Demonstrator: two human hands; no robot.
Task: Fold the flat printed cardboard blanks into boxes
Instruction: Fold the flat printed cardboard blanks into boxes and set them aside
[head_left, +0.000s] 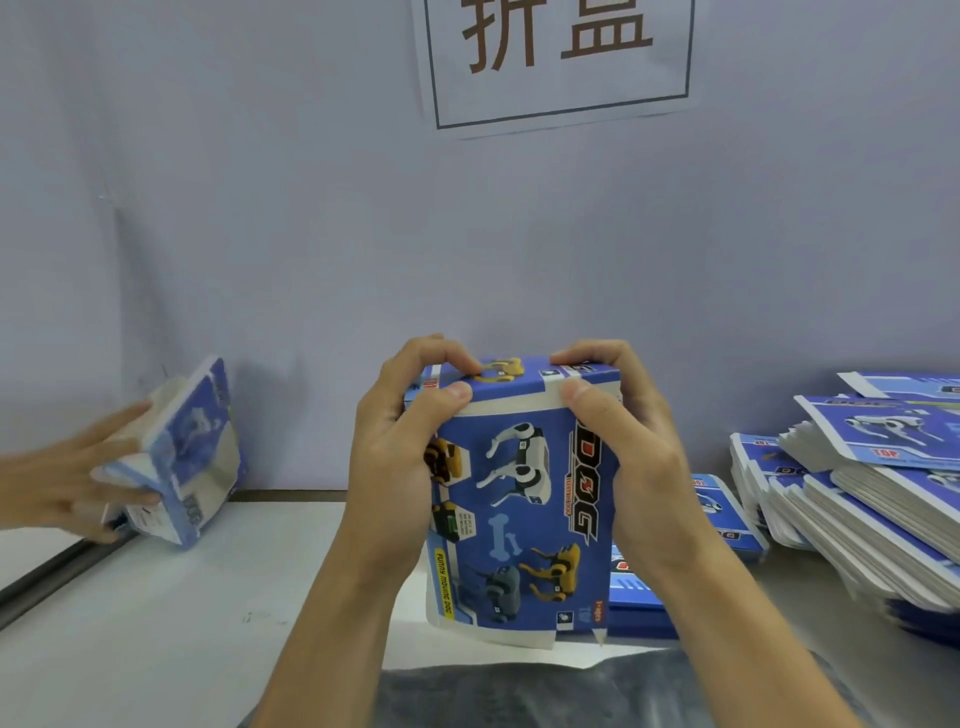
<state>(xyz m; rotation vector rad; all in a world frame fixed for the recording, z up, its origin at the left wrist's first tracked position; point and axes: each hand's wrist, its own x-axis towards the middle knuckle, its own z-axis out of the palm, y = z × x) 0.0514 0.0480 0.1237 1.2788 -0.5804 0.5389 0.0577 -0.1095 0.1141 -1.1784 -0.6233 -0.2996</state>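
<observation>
The pale wall fills most of your view, with a printed sign at twelve o'clock. Below it the white table runs across.

At three o'clock sits the stack of flat blanks, fanned and within easy reach of your right side, which looks like your supply for the next rounds. A few more flat pieces lie just beside it, toward the centre.

At nine o'clock another person's hand holds a blurred, partly formed box near the table's back edge.

Dead centre you hold the box in work upright, lifted above the table, printed face toward you. It seems already opened into a sleeve, and you are closing the top end; the bottom flaps still hang loose at six o'clock.

Your left hand grips the box's left side at its upper corner, fingers curled over the top flap and thumb pressing the front edge. Your right hand mirrors it on the right corner, fingers hooked over the top, thumb on the fold line. Holding both corners likely keeps the sleeve square while the flap tucks in.
</observation>
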